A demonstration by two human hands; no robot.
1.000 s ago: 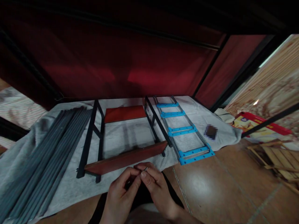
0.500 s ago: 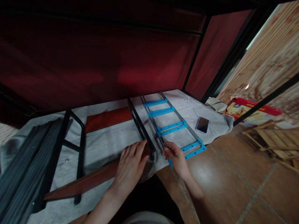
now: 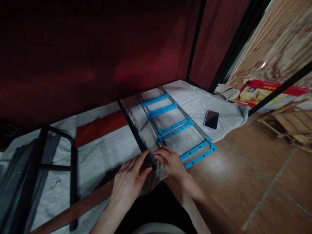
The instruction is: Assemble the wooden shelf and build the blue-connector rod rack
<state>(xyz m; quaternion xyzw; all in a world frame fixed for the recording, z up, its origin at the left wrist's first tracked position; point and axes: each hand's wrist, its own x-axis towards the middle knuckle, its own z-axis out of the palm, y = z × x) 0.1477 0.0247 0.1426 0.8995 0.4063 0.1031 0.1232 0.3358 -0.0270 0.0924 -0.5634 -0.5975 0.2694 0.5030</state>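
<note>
My left hand [image 3: 130, 177] is closed around the near end of a brown board [image 3: 80, 208], where it meets a black metal bar [image 3: 134, 130]. Beside it, at that bar's near end, my right hand [image 3: 170, 161] pinches something too small to make out. A second black frame [image 3: 73, 182] with a crossbar stands at the board's left part. Further back an orange-brown board [image 3: 102, 126] lies between the two black pieces. Right of the bar is a ladder-like frame of grey rods with blue brackets [image 3: 162, 110].
Grey tubes [image 3: 17, 182] lie at the left, with small screws [image 3: 55, 186] nearby on the grey cloth [image 3: 109, 148]. A phone [image 3: 211, 120] rests on the cloth's right part. Beyond are a red and yellow box [image 3: 265, 94] and a folded wooden item [image 3: 292, 120] on the tiled floor.
My right hand has moved left from beside the blue-bracketed frame to the near end of the black bar. The view has shifted, and the black bar leans at a different angle.
</note>
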